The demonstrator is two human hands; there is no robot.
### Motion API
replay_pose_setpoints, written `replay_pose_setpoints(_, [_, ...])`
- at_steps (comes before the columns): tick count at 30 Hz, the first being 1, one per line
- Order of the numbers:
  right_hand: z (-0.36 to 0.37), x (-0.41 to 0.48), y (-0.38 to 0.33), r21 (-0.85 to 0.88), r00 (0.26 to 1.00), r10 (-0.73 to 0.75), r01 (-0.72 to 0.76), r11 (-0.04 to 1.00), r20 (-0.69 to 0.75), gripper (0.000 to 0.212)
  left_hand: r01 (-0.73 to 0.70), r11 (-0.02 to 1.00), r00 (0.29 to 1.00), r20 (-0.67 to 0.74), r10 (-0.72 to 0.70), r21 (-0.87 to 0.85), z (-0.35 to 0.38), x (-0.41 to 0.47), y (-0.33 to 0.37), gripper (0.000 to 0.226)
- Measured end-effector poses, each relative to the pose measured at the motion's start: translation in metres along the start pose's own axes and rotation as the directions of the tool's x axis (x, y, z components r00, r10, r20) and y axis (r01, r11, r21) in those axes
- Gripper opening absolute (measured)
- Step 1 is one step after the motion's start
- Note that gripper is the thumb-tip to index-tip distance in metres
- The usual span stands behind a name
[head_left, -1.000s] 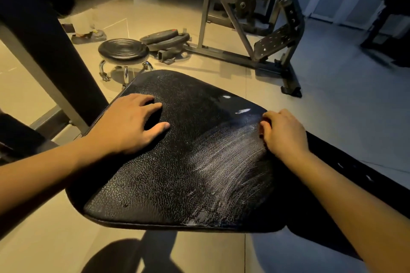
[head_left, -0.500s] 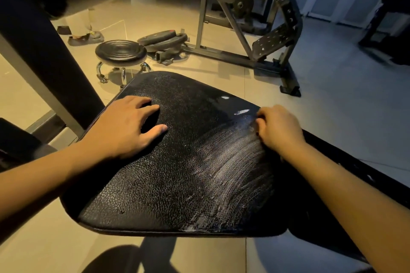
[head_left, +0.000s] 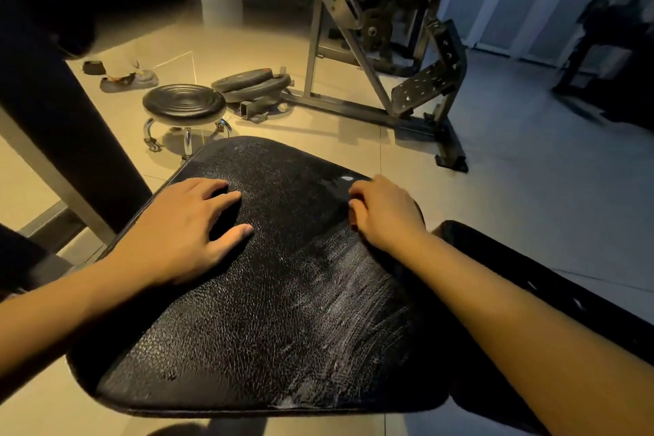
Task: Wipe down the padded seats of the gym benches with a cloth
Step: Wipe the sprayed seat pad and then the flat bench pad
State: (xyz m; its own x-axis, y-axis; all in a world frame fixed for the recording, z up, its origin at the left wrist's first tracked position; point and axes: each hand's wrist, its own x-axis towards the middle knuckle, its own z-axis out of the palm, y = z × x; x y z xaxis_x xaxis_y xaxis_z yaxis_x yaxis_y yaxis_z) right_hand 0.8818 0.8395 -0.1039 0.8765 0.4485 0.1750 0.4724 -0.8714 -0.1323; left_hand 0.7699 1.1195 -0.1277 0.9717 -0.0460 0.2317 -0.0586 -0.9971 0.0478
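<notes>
The black padded bench seat fills the middle of the view, its cracked vinyl streaked with pale wet marks on the right half. My left hand rests flat on the seat's left side with fingers spread. On the far right part of the seat, my right hand has its fingers curled over a dark cloth. Most of the cloth is hidden under the hand; only a dark edge shows beside the knuckles.
A low round stool on castors stands just beyond the seat. Weight plates lie on the tiled floor beside a steel machine frame. A dark upright pad rises at the left. A black bench section extends to the right.
My right hand has slid left and slightly away from me along the seat's far right edge. My left hand stays planted in place. The view has shifted a little.
</notes>
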Motion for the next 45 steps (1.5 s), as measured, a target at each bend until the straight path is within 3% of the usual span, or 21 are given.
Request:
replay_pose_setpoints(2, [0.001, -0.009, -0.028, 0.108, 0.976, -0.210, 0.203, 0.973, 0.064, 0.025, 0.001, 1.000, 1.000, -0.002, -0.001, 0.000, 0.001, 0.000, 0.000, 0.081])
replay_pose_setpoints(3, [0.003, -0.006, -0.027, 0.109, 0.970, -0.232, 0.225, 0.968, 0.065, 0.025, 0.004, 1.000, 1.000, -0.006, -0.004, -0.003, 0.002, 0.001, 0.000, 0.081])
replay_pose_setpoints(4, [0.004, 0.001, -0.017, 0.091, 0.983, -0.178, 0.173, 0.981, 0.045, 0.024, 0.003, 1.000, 1.000, -0.007, -0.003, -0.007, 0.002, 0.001, -0.001, 0.080])
replay_pose_setpoints(7, [0.005, 0.023, 0.035, -0.002, 0.980, 0.187, -0.187, 0.982, -0.063, 0.022, 0.001, 1.000, 1.000, -0.003, -0.001, -0.002, 0.001, 0.001, 0.001, 0.080])
replay_pose_setpoints(9, [0.003, 0.024, 0.045, -0.080, 0.959, 0.263, -0.272, 0.959, -0.105, 0.023, 0.007, 1.000, 1.000, -0.008, -0.007, 0.006, 0.001, 0.001, 0.002, 0.080])
replay_pose_setpoints(12, [0.003, 0.008, -0.001, 0.018, 1.000, -0.011, 0.011, 1.000, 0.004, 0.026, 0.002, 1.000, 1.000, -0.007, -0.002, -0.007, 0.000, 0.000, 0.000, 0.080])
replay_pose_setpoints(15, [0.008, -0.009, -0.025, 0.156, 0.967, -0.250, 0.240, 0.958, 0.046, 0.023, 0.005, 1.000, 1.000, -0.011, -0.005, -0.015, 0.001, 0.000, -0.001, 0.080])
replay_pose_setpoints(17, [0.008, 0.006, 0.005, 0.096, 0.994, -0.107, 0.107, 0.990, -0.004, 0.022, -0.005, 1.000, 1.000, 0.001, 0.005, -0.015, 0.001, 0.002, -0.001, 0.081])
replay_pose_setpoints(19, [0.005, 0.018, 0.044, 0.012, 0.983, 0.164, -0.163, 0.987, -0.077, 0.023, 0.000, 1.000, 1.000, 0.000, 0.000, -0.006, 0.001, 0.002, 0.001, 0.080])
replay_pose_setpoints(21, [0.001, 0.019, 0.057, -0.051, 0.960, 0.255, -0.262, 0.964, -0.116, 0.024, 0.010, 1.000, 1.000, 0.004, -0.010, 0.009, 0.000, 0.001, 0.002, 0.080])
replay_pose_setpoints(24, [-0.001, 0.002, 0.002, 0.042, 1.000, 0.003, -0.003, 0.999, 0.002, 0.024, 0.000, 1.000, 1.000, 0.005, 0.000, 0.006, -0.001, 0.000, 0.001, 0.080])
replay_pose_setpoints(26, [-0.001, -0.024, -0.044, 0.178, 0.956, -0.290, 0.278, 0.944, 0.048, 0.023, -0.008, 1.000, 1.000, -0.001, 0.008, 0.001, -0.001, -0.001, 0.002, 0.080])
replay_pose_setpoints(28, [0.003, -0.032, -0.058, 0.183, 0.897, -0.440, 0.427, 0.886, 0.037, 0.023, 0.000, 1.000, 1.000, -0.002, 0.000, -0.003, 0.000, 0.000, 0.002, 0.080])
replay_pose_setpoints(29, [0.003, -0.024, -0.048, 0.156, 0.918, -0.396, 0.388, 0.908, 0.018, 0.024, -0.006, 1.000, 1.000, 0.006, 0.006, 0.000, 0.000, 0.001, 0.001, 0.079])
replay_pose_setpoints(31, [0.007, -0.001, -0.005, 0.085, 0.990, -0.138, 0.138, 0.987, -0.016, 0.025, -0.018, 1.000, 1.000, 0.016, 0.018, 0.000, -0.001, 0.001, 0.002, 0.079])
replay_pose_setpoints(34, [0.002, 0.018, 0.054, -0.024, 0.963, 0.233, -0.238, 0.971, -0.136, 0.024, -0.007, 1.000, 1.000, 0.010, 0.007, 0.014, -0.001, 0.000, 0.002, 0.079])
replay_pose_setpoints(36, [0.004, 0.015, 0.037, -0.027, 0.982, 0.160, -0.163, 0.986, -0.102, 0.025, -0.005, 1.000, 1.000, 0.015, 0.005, 0.013, -0.001, 0.000, 0.000, 0.080])
replay_pose_setpoints(38, [0.006, 0.001, -0.007, 0.137, 0.993, -0.116, 0.115, 0.984, -0.005, 0.023, -0.008, 1.000, 1.000, 0.020, 0.007, 0.010, -0.002, 0.000, 0.000, 0.081])
replay_pose_setpoints(41, [0.007, -0.010, -0.040, 0.203, 0.926, -0.375, 0.358, 0.911, 0.050, 0.020, 0.004, 1.000, 1.000, 0.015, -0.004, -0.004, -0.002, 0.000, 0.001, 0.082])
replay_pose_setpoints(43, [0.008, 0.006, -0.011, 0.169, 0.976, -0.219, 0.212, 0.962, 0.018, 0.020, -0.005, 1.000, 1.000, 0.026, 0.005, -0.006, -0.003, 0.001, 0.002, 0.081])
replay_pose_setpoints(45, [0.000, 0.021, 0.037, 0.087, 0.994, 0.082, -0.076, 0.993, -0.073, 0.021, 0.009, 1.000, 1.000, 0.019, -0.009, 0.005, -0.004, -0.001, 0.004, 0.080])
